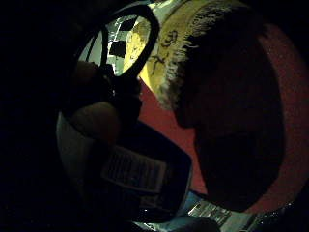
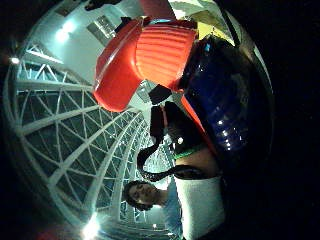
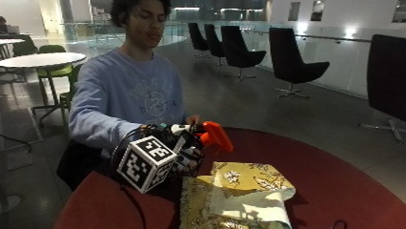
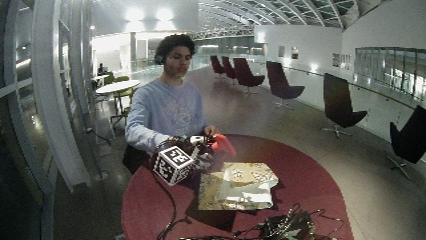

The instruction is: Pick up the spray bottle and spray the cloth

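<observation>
Lower centre of the outside view: a crumpled yellow cloth (image 3: 244, 193) lies on the red table (image 3: 329, 176). Just above and left of it, the gloved right hand (image 3: 181, 143) is wrapped round a blue spray bottle (image 2: 220, 100), its orange nozzle (image 3: 216, 136) over the cloth's near edge. The bottle appears lifted; next comes aiming down and squeezing the trigger.

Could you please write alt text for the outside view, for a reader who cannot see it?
A seated person's gloved right hand holds a spray bottle with an orange head above a crumpled yellow patterned cloth on a round red table.
</observation>
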`<action>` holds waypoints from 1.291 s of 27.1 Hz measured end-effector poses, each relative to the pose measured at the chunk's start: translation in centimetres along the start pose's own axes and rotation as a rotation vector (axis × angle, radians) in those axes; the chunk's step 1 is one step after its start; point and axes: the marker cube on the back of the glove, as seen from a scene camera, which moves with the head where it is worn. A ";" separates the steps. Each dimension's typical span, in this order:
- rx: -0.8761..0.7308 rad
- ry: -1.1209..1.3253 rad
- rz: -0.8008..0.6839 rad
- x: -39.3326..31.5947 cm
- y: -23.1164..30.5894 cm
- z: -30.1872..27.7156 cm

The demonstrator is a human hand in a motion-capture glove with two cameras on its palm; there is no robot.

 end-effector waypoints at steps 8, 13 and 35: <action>0.031 0.010 0.016 0.2 -0.8 -0.1; 0.036 0.032 0.024 0.2 -1.1 -0.4; 0.049 0.063 0.055 0.1 -1.6 -0.2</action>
